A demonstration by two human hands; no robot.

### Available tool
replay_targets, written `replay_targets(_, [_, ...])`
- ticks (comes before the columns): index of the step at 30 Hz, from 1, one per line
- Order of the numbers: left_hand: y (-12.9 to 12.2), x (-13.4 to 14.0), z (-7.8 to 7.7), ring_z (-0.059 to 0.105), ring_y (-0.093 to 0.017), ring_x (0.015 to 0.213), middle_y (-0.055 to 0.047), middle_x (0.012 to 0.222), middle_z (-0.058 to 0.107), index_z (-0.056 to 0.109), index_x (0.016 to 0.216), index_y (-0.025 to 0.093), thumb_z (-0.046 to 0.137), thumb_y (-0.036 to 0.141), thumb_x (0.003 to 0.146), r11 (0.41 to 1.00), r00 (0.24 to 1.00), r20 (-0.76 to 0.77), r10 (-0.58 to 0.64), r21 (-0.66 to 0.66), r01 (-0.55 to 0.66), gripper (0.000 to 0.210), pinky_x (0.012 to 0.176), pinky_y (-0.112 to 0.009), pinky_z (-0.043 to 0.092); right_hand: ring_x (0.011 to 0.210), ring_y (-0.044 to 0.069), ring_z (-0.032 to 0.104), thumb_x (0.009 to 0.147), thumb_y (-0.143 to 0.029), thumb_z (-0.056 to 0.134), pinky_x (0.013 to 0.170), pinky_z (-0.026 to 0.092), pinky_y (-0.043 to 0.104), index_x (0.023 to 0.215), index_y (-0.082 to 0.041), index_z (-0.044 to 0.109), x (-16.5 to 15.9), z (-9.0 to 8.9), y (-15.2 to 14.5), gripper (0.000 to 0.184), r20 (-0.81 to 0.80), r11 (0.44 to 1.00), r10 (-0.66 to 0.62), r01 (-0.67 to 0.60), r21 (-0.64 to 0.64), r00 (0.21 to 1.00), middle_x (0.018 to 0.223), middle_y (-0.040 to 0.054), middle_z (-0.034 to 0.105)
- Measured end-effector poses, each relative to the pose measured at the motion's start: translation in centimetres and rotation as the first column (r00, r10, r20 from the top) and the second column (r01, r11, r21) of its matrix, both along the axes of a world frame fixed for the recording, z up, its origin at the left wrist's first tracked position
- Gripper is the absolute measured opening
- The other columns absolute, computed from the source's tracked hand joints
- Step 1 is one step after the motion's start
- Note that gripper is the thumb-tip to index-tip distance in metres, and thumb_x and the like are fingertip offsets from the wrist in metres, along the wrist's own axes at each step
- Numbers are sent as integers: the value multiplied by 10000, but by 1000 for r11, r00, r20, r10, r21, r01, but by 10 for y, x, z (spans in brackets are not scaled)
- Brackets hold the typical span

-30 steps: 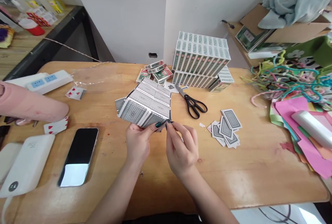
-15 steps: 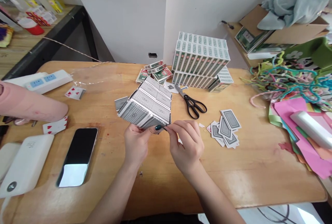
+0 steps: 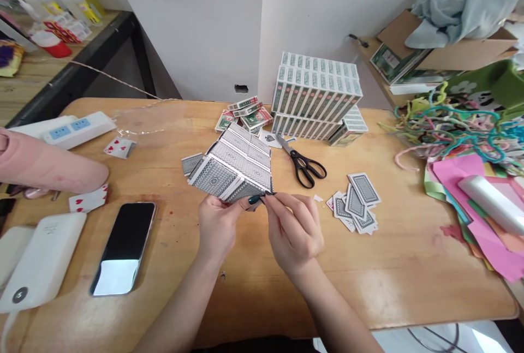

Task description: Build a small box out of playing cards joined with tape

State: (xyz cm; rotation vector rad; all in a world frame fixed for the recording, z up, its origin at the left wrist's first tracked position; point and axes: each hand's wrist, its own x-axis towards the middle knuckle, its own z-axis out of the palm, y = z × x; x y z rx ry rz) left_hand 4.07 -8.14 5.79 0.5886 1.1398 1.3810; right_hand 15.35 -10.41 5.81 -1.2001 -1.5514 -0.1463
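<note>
A box-like shape built of playing cards [image 3: 235, 159], grey patterned backs outward, is tilted above the table. My left hand [image 3: 216, 225] grips its near lower edge, thumb on top. My right hand [image 3: 295, 230] is closed in a pinch at the near right corner, its fingertips touching the shape; whatever lies between them is too small to make out. Black-handled scissors [image 3: 306, 167] lie with their blades partly open to the right of the shape. Loose playing cards [image 3: 356, 203] lie face down further right. Behind the shape sits a small pile of card packs [image 3: 249, 114].
Stacked card boxes [image 3: 315, 91] stand at the back. On the left are a phone [image 3: 125, 246], a white power bank [image 3: 45, 260], a pink bottle [image 3: 53, 162] and a power strip [image 3: 77, 130]. Coloured paper [image 3: 475, 211] and tangled pipe cleaners [image 3: 458, 124] crowd the right side.
My right fingertips have shifted slightly up and right along the corner of the card shape. The shape and my left hand have moved only a little to the right.
</note>
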Motion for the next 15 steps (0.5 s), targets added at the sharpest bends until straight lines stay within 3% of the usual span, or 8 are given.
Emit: replay_targets(15, [-3,2,0,600,-145,579,-8,608,679,689,639,127,808,69,471,1000,1000,5,9,-10,-8,214,531,-243,485,676,157,575,807,-40,616,659,492,318,761,-201,651,3,18,4,171,-44,984,18,-26,-174,999,700,18,677])
